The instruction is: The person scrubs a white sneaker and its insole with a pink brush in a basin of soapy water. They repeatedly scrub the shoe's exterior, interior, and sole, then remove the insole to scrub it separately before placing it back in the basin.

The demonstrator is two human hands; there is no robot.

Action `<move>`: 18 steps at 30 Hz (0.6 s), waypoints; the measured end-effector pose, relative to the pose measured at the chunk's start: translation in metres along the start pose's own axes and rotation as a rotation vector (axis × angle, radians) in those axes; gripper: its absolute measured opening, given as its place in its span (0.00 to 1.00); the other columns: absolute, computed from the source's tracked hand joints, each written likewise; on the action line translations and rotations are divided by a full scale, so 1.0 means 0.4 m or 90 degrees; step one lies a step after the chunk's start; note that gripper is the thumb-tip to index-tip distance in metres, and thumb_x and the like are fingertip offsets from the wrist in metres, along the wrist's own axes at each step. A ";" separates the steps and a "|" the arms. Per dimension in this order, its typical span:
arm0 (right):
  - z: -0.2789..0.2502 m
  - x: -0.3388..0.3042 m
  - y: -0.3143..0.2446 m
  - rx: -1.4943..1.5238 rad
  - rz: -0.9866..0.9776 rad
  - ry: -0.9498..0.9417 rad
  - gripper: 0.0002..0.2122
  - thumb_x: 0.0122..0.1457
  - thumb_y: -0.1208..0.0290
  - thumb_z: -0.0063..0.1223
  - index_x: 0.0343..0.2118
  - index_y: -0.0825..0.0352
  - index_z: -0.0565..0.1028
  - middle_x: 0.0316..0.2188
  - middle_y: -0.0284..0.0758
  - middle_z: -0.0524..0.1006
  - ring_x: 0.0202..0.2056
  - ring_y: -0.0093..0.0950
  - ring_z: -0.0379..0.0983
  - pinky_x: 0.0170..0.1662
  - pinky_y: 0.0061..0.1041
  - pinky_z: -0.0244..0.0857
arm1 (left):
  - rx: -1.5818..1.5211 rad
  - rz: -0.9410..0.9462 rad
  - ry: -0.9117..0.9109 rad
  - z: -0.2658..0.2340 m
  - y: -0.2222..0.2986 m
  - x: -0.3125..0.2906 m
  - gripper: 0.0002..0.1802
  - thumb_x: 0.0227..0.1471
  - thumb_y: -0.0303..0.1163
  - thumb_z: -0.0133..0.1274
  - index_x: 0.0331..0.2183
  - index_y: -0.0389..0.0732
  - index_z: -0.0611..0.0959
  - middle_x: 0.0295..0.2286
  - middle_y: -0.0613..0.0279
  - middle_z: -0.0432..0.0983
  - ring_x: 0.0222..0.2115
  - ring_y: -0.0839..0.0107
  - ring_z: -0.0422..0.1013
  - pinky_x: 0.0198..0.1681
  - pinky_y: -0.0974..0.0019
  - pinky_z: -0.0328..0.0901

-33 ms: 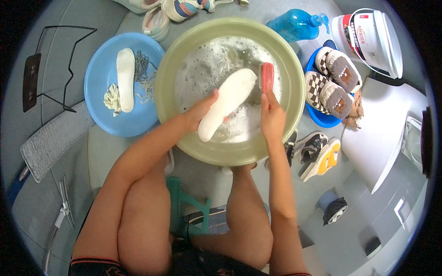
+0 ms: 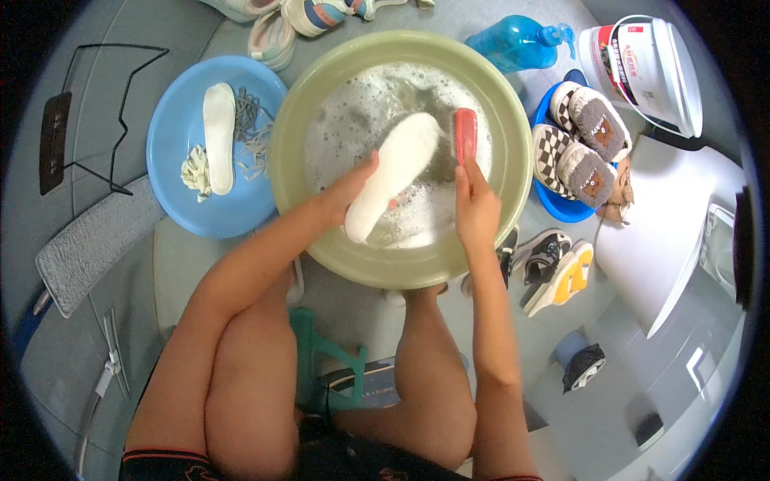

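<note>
Over a large green basin [image 2: 282,168] of foamy water, my left hand [image 2: 350,189] grips a white insole [image 2: 397,168] near its lower half, thumb on top. The insole slants, its wide end up and to the right. My right hand [image 2: 476,200] is closed round the handle of a red scrub brush [image 2: 465,132]. The bristles face left toward the insole's wide end; whether they touch it I cannot tell. A second white insole [image 2: 218,140] lies in a light blue basin [image 2: 172,188] on the left, beside grey shoelaces [image 2: 253,144] and a bunched pale lace [image 2: 196,173].
Behind the green basin stand light-coloured sneakers [image 2: 273,40] and a blue pump bottle [image 2: 517,44]. To the right are a white bucket [image 2: 658,76], slippers [image 2: 589,120] in a blue tub, more shoes [image 2: 549,260] and a white toilet [image 2: 654,216]. A green stool [image 2: 303,353] is under me.
The insole's wide end has shifted slightly up and left, and the insole has turned a little in my left hand. The brush has barely moved.
</note>
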State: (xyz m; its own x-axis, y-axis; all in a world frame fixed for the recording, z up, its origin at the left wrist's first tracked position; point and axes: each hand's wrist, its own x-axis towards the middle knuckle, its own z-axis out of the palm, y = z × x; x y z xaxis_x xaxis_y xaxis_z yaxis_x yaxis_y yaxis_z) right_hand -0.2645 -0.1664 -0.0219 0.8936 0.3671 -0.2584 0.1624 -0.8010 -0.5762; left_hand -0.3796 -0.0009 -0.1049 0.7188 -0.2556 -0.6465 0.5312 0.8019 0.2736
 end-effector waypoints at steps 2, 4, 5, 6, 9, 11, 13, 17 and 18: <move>-0.008 -0.045 -0.001 -0.024 -0.094 -0.046 0.14 0.61 0.62 0.49 0.49 0.56 0.75 0.21 0.46 0.75 0.23 0.44 0.73 0.27 0.37 0.67 | -0.009 -0.011 -0.002 -0.016 -0.002 0.007 0.34 0.62 0.57 0.31 0.56 0.41 0.65 0.44 0.55 0.73 0.38 0.64 0.73 0.41 0.63 0.71; 0.025 -0.077 0.002 -0.106 -0.180 -0.109 0.19 0.59 0.65 0.51 0.54 0.48 0.71 0.24 0.44 0.77 0.23 0.43 0.75 0.28 0.41 0.69 | -0.019 -0.013 -0.047 -0.008 0.003 0.010 0.33 0.62 0.56 0.31 0.56 0.41 0.65 0.43 0.56 0.73 0.37 0.65 0.73 0.38 0.63 0.71; 0.029 -0.080 -0.011 -0.155 -0.162 -0.174 0.19 0.60 0.64 0.51 0.55 0.45 0.70 0.24 0.44 0.77 0.23 0.43 0.74 0.28 0.42 0.68 | -0.027 -0.009 -0.083 -0.005 0.005 0.005 0.32 0.62 0.56 0.31 0.55 0.41 0.66 0.42 0.56 0.73 0.36 0.66 0.73 0.36 0.64 0.71; 0.040 -0.059 0.002 -0.236 -0.154 -0.164 0.19 0.60 0.61 0.49 0.55 0.42 0.69 0.22 0.45 0.76 0.22 0.45 0.73 0.27 0.43 0.68 | -0.037 -0.005 -0.114 -0.006 0.003 -0.002 0.31 0.62 0.55 0.31 0.55 0.41 0.66 0.42 0.56 0.73 0.35 0.66 0.73 0.34 0.64 0.71; 0.079 0.003 0.056 -0.171 -0.105 -0.096 0.18 0.61 0.59 0.47 0.56 0.42 0.68 0.23 0.45 0.77 0.22 0.46 0.73 0.28 0.43 0.68 | -0.022 0.000 -0.100 -0.023 -0.004 0.016 0.30 0.63 0.54 0.32 0.54 0.41 0.67 0.40 0.54 0.74 0.32 0.67 0.73 0.30 0.65 0.71; 0.081 0.038 0.059 -0.110 -0.004 -0.059 0.19 0.62 0.59 0.46 0.56 0.44 0.68 0.26 0.47 0.77 0.25 0.48 0.74 0.31 0.44 0.67 | -0.031 -0.005 -0.075 -0.003 0.003 0.000 0.30 0.63 0.53 0.32 0.54 0.40 0.66 0.40 0.51 0.73 0.33 0.67 0.73 0.31 0.64 0.71; 0.103 0.065 0.108 -0.045 0.033 0.047 0.19 0.62 0.60 0.45 0.57 0.45 0.67 0.28 0.48 0.78 0.28 0.49 0.74 0.33 0.43 0.67 | -0.024 -0.018 -0.087 -0.016 0.006 -0.003 0.30 0.63 0.53 0.32 0.55 0.39 0.66 0.41 0.51 0.73 0.33 0.66 0.73 0.32 0.64 0.71; 0.092 0.027 0.152 0.001 0.063 -0.086 0.20 0.64 0.61 0.43 0.58 0.55 0.66 0.41 0.49 0.76 0.38 0.41 0.77 0.40 0.32 0.68 | -0.072 0.017 0.022 -0.008 0.002 0.005 0.32 0.63 0.54 0.31 0.55 0.39 0.66 0.42 0.51 0.73 0.35 0.65 0.73 0.36 0.63 0.72; 0.084 -0.010 0.139 0.050 -0.003 -0.045 0.20 0.63 0.61 0.45 0.58 0.47 0.66 0.28 0.49 0.78 0.30 0.47 0.76 0.36 0.40 0.68 | -0.075 0.015 0.032 -0.006 0.000 0.006 0.32 0.63 0.55 0.31 0.55 0.39 0.66 0.43 0.51 0.73 0.36 0.64 0.73 0.37 0.63 0.72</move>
State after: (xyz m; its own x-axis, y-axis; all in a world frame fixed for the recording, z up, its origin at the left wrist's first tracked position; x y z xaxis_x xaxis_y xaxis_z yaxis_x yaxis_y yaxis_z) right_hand -0.2731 -0.1964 -0.0791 0.8606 0.4057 -0.3080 0.1307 -0.7602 -0.6364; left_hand -0.3791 -0.0002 -0.1083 0.7056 -0.2109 -0.6764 0.4562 0.8657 0.2059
